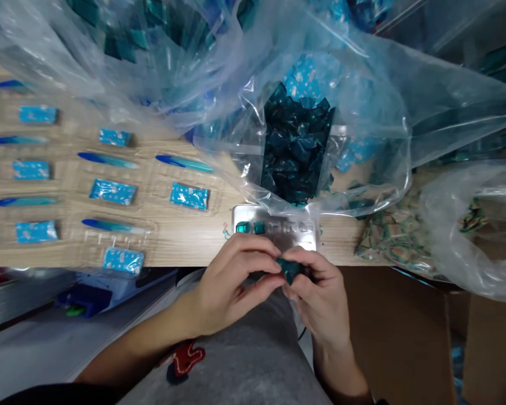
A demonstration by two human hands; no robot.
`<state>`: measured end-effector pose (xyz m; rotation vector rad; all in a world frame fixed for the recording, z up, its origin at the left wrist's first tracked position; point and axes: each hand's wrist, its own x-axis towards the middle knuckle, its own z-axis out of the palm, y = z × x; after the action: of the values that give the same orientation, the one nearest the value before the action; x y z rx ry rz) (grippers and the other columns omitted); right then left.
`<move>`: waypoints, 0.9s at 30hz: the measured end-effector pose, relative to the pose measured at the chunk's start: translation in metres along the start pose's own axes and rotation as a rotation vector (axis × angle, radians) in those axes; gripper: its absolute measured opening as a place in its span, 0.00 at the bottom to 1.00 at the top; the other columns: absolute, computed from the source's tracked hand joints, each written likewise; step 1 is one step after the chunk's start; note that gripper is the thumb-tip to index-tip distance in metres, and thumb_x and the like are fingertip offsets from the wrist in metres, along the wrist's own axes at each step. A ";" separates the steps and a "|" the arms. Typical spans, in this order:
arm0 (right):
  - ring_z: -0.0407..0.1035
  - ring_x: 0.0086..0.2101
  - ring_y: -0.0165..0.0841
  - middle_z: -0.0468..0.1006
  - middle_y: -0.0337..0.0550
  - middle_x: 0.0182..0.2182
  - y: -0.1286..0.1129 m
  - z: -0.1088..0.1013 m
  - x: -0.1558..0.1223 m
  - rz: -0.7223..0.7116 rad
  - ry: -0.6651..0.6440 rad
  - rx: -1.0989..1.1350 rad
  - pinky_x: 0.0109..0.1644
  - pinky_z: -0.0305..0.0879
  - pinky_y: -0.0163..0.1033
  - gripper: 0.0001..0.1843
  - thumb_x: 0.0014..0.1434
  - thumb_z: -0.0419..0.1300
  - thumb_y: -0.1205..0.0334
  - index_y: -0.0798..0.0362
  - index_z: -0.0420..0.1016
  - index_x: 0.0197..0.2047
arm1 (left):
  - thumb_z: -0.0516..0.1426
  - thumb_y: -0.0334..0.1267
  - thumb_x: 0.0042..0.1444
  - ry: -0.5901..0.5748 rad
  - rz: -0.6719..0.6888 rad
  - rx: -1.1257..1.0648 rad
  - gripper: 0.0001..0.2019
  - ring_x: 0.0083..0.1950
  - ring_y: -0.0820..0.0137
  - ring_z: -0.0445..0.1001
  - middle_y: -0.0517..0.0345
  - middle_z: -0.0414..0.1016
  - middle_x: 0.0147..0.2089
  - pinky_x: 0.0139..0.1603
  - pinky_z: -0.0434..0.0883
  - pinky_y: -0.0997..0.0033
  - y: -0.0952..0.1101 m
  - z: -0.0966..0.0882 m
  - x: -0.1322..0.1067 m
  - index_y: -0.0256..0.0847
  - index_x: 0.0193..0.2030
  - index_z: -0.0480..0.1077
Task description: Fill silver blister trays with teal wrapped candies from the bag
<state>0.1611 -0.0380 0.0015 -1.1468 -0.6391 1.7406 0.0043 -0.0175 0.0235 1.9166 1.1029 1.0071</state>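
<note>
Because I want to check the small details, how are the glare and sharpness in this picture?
In the head view, glare whitens the clear plastic bag and the metal plate; the left hand, right hand and teal wrapped piece look slightly soft; the wide lens stretches the edges.

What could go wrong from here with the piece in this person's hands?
The teal wrapped piece, pinched between the left hand and right hand at the edge of the wooden table, might slip and fall off the table. The clear plastic bag leaning over the metal plate could perhaps slump and disturb the two teal pieces lying there.
</note>
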 end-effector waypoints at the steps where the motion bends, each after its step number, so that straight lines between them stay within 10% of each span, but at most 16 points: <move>1: 0.56 0.16 0.21 0.76 0.37 0.28 0.000 0.001 0.001 0.021 0.003 0.026 0.16 0.57 0.28 0.14 0.45 0.71 0.48 0.43 0.83 0.36 | 0.55 0.32 0.62 -0.018 0.004 0.016 0.04 0.42 0.69 0.74 0.56 0.72 0.41 0.41 0.74 0.67 0.000 0.000 0.000 0.44 0.42 0.66; 6: 0.60 0.18 0.24 0.78 0.38 0.29 0.000 -0.005 0.002 -0.013 0.041 -0.090 0.18 0.60 0.30 0.11 0.48 0.69 0.51 0.42 0.82 0.36 | 0.54 0.33 0.63 -0.065 0.005 0.041 0.05 0.44 0.68 0.73 0.54 0.72 0.43 0.42 0.73 0.66 -0.006 0.003 -0.005 0.42 0.44 0.65; 11: 0.73 0.39 0.35 0.80 0.38 0.37 -0.005 -0.020 0.008 -0.340 0.168 -0.726 0.46 0.71 0.43 0.12 0.55 0.66 0.65 0.40 0.80 0.42 | 0.55 0.29 0.61 -0.050 0.009 0.257 0.04 0.43 0.66 0.70 0.54 0.73 0.41 0.45 0.69 0.62 -0.027 0.003 -0.020 0.41 0.42 0.66; 27: 0.75 0.43 0.38 0.79 0.46 0.43 -0.030 -0.024 0.046 -0.539 -0.177 -1.331 0.48 0.75 0.47 0.12 0.63 0.57 0.65 0.49 0.78 0.48 | 0.55 0.28 0.60 0.046 0.061 0.494 0.06 0.49 0.60 0.67 0.50 0.73 0.46 0.50 0.69 0.56 -0.051 0.006 -0.028 0.40 0.43 0.68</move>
<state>0.1883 0.0144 -0.0041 -1.4126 -2.1570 0.8203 -0.0187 -0.0237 -0.0302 2.3334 1.4276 0.8677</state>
